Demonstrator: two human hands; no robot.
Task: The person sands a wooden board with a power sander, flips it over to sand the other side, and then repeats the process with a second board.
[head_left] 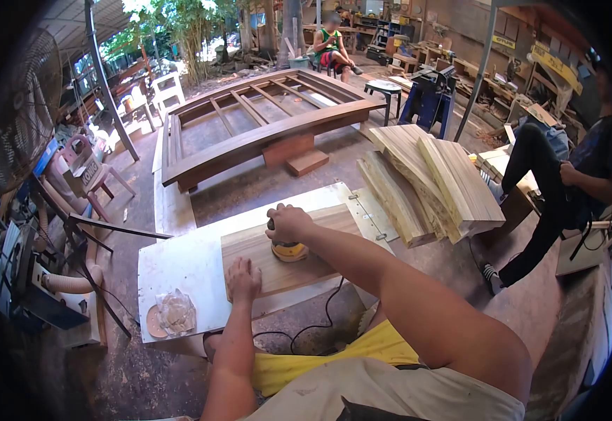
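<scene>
A wooden board (320,224) lies on a white worktable (179,263). My right hand (288,222) grips the top of a yellow orbital sander (289,250) that rests on the board's middle. My left hand (243,279) lies flat on the board's near left corner, fingers spread, holding nothing. The sander's black cord (306,326) hangs off the table's front edge toward my legs.
Used sanding discs (169,314) lie on the table's near left. A stack of cut planks (428,182) stands to the right. A person sits at the right (565,182), another far back (330,45). A large curved wooden frame (264,116) lies beyond; machines (32,274) crowd the left.
</scene>
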